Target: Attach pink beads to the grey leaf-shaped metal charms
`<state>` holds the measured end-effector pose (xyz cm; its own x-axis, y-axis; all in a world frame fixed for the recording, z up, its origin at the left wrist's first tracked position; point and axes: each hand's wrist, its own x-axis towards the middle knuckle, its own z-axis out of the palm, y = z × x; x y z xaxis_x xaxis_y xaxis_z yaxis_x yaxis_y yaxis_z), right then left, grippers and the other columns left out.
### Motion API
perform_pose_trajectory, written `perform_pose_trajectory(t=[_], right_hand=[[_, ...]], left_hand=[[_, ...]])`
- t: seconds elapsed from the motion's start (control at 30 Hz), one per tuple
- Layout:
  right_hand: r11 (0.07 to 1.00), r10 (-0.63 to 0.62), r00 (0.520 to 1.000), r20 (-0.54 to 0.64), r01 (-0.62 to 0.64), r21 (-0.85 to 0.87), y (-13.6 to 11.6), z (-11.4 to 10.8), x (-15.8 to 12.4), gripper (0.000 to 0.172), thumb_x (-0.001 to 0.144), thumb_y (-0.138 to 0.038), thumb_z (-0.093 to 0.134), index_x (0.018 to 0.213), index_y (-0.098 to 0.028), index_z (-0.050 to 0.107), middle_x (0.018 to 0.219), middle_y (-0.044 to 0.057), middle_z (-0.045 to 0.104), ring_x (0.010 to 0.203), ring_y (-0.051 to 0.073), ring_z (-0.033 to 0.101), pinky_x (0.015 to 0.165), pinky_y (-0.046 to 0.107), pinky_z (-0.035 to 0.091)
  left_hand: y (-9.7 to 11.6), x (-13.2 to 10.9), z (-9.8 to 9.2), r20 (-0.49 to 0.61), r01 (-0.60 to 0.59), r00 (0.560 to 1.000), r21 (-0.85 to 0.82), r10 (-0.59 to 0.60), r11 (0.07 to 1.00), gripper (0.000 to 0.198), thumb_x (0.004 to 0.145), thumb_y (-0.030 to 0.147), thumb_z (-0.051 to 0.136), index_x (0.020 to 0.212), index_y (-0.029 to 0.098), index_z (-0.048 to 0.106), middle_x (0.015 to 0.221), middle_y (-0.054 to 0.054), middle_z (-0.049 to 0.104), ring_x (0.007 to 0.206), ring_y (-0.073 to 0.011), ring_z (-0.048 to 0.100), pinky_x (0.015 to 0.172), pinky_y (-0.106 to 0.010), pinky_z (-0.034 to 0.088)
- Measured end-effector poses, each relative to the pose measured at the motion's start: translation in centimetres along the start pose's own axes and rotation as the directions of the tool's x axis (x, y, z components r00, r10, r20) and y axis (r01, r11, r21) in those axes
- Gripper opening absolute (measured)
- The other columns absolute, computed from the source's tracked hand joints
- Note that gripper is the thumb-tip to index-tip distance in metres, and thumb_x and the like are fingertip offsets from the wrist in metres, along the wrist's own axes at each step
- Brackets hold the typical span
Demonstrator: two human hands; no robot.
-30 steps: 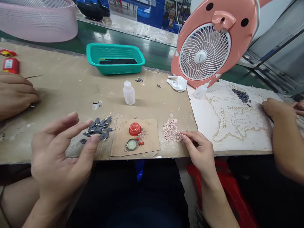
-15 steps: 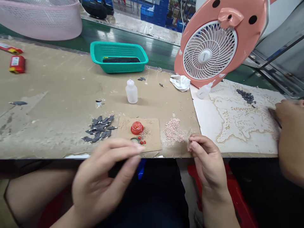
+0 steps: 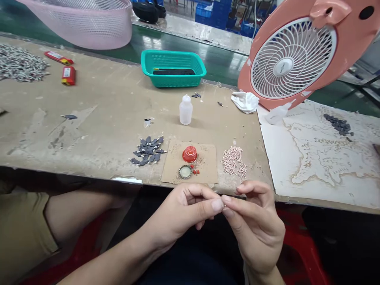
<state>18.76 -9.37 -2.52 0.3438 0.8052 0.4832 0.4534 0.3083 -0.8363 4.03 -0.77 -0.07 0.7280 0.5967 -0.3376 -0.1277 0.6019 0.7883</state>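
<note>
My left hand (image 3: 184,213) and my right hand (image 3: 252,225) meet above the table's front edge, fingertips together. A thin dark sliver (image 3: 236,197) shows at my right fingertips; it is too small to identify. Behind them lies a cardboard square (image 3: 208,166) bearing a red cap (image 3: 190,154), a round metal-rimmed bezel (image 3: 185,171) and small red bits (image 3: 195,171). A heap of tiny pink beads (image 3: 233,160) sits to its right. Several dark grey leaf-shaped pieces (image 3: 147,150) lie to its left.
A plastic dropper bottle (image 3: 185,111) and a teal basket (image 3: 172,67) stand beyond, with a pink fan (image 3: 292,55) at back right. A printed sheet (image 3: 320,158) holds dark pieces (image 3: 338,124). A grey heap (image 3: 20,63) and red packets (image 3: 68,75) lie far left.
Both hands have come together at the table's front edge, my left hand moving right and uncovering the bezel. The scene has shifted right in view, and the co-worker's hand has left it.
</note>
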Motion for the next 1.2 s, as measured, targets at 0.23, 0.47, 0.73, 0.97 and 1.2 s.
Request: perform_pose_trajectory(t=[0.23, 0.47, 0.73, 0.97, 1.2], right_hand=[[0.966, -0.163, 0.987, -0.008, 0.158, -0.204, 0.0, 0.7, -0.6, 0.058, 0.081, -0.003, 0.07, 0.126, -0.039, 0.066, 0.1, 0.003, 0.053, 0.092, 0.019, 0.056, 0.073, 0.038, 0.051], [0.919, -0.211, 0.977, 0.023, 0.206, -0.337, 0.1, 0.5, -0.9, 0.061, 0.081, 0.0, 0.069, 0.129, -0.037, 0.065, 0.094, 0.002, 0.056, 0.087, 0.019, 0.059, 0.07, 0.037, 0.053], [0.995, 0.093, 0.989, 0.115, -0.087, -0.05, -0.2, -0.1, -0.9, 0.039, 0.087, -0.011, 0.067, 0.116, -0.036, 0.072, 0.096, 0.002, 0.057, 0.087, 0.015, 0.061, 0.069, 0.028, 0.056], [0.982, 0.17, 0.968, 0.184, -0.183, 0.053, -0.1, -0.5, -0.2, 0.026, 0.088, -0.017, 0.067, 0.105, -0.034, 0.075, 0.093, 0.002, 0.059, 0.089, 0.016, 0.06, 0.072, 0.028, 0.056], [0.997, 0.072, 0.98, 0.184, -0.067, -0.03, 0.0, -0.4, 0.0, 0.031, 0.086, -0.01, 0.068, 0.109, -0.031, 0.072, 0.095, 0.001, 0.059, 0.089, 0.015, 0.061, 0.076, 0.029, 0.055]], left_hand=[[0.2, -0.3, 0.0, -0.057, -0.045, 0.997, 0.141, 0.054, 0.989, 0.03, 0.079, 0.041, 0.078, 0.073, 0.014, 0.065, 0.066, 0.002, 0.056, 0.054, -0.0053, 0.043, 0.048, -0.015, 0.036], [-0.5, -0.5, -0.6, -0.027, -0.081, 0.996, 0.153, 0.086, 0.985, 0.019, 0.086, 0.034, 0.072, 0.08, 0.015, 0.073, 0.073, 0.0, 0.062, 0.057, -0.0061, 0.047, 0.049, -0.015, 0.038], [-1.1, -0.6, -0.5, -0.032, 0.086, 0.996, 0.023, -0.085, 0.996, 0.033, 0.085, 0.045, 0.07, 0.076, 0.014, 0.067, 0.057, 0.003, 0.051, 0.048, -0.0055, 0.04, 0.042, -0.014, 0.035], [-0.8, -1.0, -0.6, -0.015, -0.102, 0.994, 0.296, 0.111, 0.95, 0.027, 0.091, 0.038, 0.065, 0.077, 0.015, 0.067, 0.069, 0.001, 0.055, 0.057, -0.0076, 0.048, 0.048, -0.016, 0.04], [-0.6, -1.6, -0.3, -0.04, -0.214, 0.963, 0.489, 0.267, 0.845, 0.02, 0.095, 0.029, 0.061, 0.083, 0.018, 0.073, 0.078, -0.002, 0.06, 0.07, -0.0107, 0.054, 0.054, -0.018, 0.043]])
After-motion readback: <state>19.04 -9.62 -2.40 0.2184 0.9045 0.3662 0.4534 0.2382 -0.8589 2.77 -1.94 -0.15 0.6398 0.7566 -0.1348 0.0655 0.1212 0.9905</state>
